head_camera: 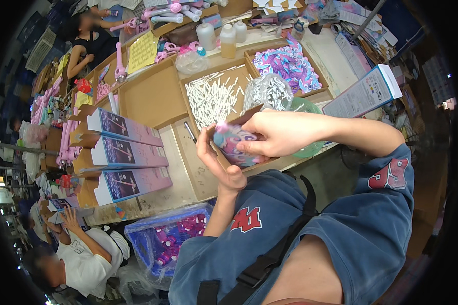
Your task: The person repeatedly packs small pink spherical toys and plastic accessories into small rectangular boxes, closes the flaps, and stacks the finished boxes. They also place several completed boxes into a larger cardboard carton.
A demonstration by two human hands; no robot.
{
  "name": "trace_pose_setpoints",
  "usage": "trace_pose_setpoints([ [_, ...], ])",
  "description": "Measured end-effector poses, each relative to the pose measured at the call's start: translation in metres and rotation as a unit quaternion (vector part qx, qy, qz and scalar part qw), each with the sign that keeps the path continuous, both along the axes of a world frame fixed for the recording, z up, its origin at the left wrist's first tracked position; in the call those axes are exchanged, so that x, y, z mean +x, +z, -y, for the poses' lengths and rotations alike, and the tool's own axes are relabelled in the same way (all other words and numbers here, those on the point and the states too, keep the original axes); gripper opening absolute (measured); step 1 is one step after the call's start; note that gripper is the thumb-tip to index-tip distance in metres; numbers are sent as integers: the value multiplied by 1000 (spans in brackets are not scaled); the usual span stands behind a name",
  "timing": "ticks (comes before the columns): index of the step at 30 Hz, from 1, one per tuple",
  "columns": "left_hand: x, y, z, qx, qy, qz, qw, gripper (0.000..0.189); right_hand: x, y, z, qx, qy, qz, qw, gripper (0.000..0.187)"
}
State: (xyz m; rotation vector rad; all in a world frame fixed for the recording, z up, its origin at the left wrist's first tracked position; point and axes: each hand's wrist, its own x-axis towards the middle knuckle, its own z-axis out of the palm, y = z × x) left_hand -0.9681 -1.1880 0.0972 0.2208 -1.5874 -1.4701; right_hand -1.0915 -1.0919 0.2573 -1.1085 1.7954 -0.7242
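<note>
My right hand (276,133) reaches across from the right, its thumb and fingers on a patterned pink, purple and blue piece (238,143). The piece sits within an open brown cardboard box or tray (256,111) near the table's front edge. A pale pink tip (222,127) at its upper end is blurred by motion. My left hand (217,158) stands at the left side of the cardboard, palm towards it, thumb apart from the fingers. Whether it grips the cardboard cannot be told. My right hand hides much of the piece.
White sticks fill a cardboard tray (184,89); patterned shapes (286,66) lie in another. A bag of metal parts (269,91) and green bowl (309,146) adjoin my right hand. Three printed cartons (137,187) lie left. Bottles (228,42) stand behind. Co-workers (87,259) are at left.
</note>
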Motion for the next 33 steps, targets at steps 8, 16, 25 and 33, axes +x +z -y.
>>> trace_pose_setpoints([
  [8, -5, 1, -2, -5, -28, -9, 1000, 111, -8, -8, 4, 43, 145, -238, 960, 40],
  [16, -3, 5, 3, 11, -28, 2, 1000, 112, -7, 5, 14, 54, -31, 22, 998, 40],
  [25, -7, 0, 3, 6, -28, -31, 999, 107, -20, 25, 6, -118, 44, -187, 974, 34],
  [33, -6, -8, 4, -39, -36, -61, 997, 80, -78, -34, 34, 221, 180, -21, 958, 101],
])
